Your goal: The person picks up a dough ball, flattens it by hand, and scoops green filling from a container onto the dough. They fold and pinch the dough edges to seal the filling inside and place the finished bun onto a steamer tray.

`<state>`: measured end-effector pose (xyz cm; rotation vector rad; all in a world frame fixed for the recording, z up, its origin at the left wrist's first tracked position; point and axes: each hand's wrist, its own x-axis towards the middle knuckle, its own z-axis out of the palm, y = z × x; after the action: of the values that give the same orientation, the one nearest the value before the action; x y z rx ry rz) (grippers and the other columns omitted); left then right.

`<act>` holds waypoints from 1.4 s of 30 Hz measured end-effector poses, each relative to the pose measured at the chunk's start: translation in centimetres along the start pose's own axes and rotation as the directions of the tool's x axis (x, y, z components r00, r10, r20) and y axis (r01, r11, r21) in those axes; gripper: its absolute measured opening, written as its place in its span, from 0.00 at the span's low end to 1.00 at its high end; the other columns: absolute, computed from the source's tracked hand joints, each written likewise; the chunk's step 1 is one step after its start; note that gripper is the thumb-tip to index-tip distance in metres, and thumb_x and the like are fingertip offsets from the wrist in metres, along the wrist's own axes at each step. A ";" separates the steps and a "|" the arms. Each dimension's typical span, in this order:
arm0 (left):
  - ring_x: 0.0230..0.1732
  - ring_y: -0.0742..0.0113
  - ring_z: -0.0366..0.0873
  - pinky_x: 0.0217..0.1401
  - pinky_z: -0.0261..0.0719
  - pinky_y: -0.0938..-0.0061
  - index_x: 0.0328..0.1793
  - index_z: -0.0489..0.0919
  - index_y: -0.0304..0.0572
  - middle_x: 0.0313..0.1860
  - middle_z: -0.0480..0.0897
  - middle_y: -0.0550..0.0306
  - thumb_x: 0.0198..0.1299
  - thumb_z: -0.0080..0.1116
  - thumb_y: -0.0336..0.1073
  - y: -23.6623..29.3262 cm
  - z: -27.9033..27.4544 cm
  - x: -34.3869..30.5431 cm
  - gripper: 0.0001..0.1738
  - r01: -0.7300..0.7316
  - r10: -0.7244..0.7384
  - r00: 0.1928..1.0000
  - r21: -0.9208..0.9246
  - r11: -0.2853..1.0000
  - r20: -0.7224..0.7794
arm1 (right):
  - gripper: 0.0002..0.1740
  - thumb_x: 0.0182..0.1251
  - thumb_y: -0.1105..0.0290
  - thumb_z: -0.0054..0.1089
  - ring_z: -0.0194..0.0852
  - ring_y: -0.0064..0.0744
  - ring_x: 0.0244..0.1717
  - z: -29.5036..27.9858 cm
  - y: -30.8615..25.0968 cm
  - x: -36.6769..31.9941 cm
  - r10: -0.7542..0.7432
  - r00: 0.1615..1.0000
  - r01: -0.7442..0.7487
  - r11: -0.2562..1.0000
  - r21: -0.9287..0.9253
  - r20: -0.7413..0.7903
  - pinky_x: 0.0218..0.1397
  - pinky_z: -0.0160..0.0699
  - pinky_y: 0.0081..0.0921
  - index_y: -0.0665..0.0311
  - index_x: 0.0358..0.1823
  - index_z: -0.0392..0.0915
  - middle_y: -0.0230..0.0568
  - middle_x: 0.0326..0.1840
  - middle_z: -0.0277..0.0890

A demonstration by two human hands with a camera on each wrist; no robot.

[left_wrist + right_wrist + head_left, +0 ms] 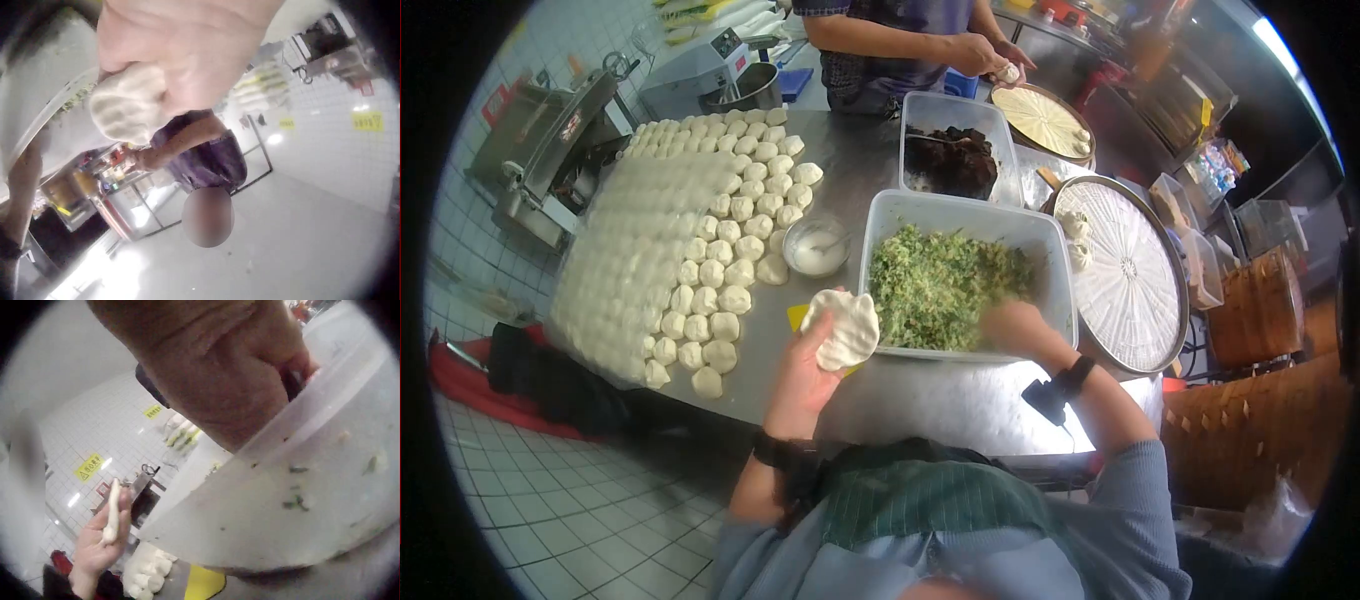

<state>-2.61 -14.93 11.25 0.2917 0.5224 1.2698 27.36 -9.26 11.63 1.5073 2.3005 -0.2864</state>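
A flat round dough wrapper [846,330] lies across the fingers of my left hand [800,375], gripped under the thumb. In the right wrist view the wrapper [112,512] shows edge-on against the left hand [99,550]. My right hand [1014,328] is blurred, down inside a clear tub [1072,300] at the near right of the chopped green filling [940,280]. The tub wall [250,506] hides its fingers in the right wrist view, where the back of the right hand [231,381] shows above the rim.
Many dough pieces [740,243] cover the table's left side, partly under plastic. A bowl of white stuff [816,248], a yellow scraper [798,316] and a tub of dark filling [950,165] stand near. Right is a round steamer tray [1130,290] with buns; another person [890,50] works opposite.
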 end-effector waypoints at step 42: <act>0.49 0.69 0.78 0.52 0.80 0.74 0.60 0.67 0.38 0.50 0.77 0.56 0.57 0.62 0.25 -5.3 5.3 6.1 0.25 -0.053 0.102 0.992 0.480 0.875 -0.076 | 0.09 0.66 0.68 0.53 0.78 0.49 0.27 -7.1 -1.9 -3.8 -0.078 0.880 0.374 0.721 0.583 -0.468 0.31 0.74 0.38 0.64 0.37 0.81 0.51 0.26 0.78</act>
<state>5.80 -10.16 11.84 0.6731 0.9205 1.2231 25.60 -10.55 19.60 1.7012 2.9350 -1.0540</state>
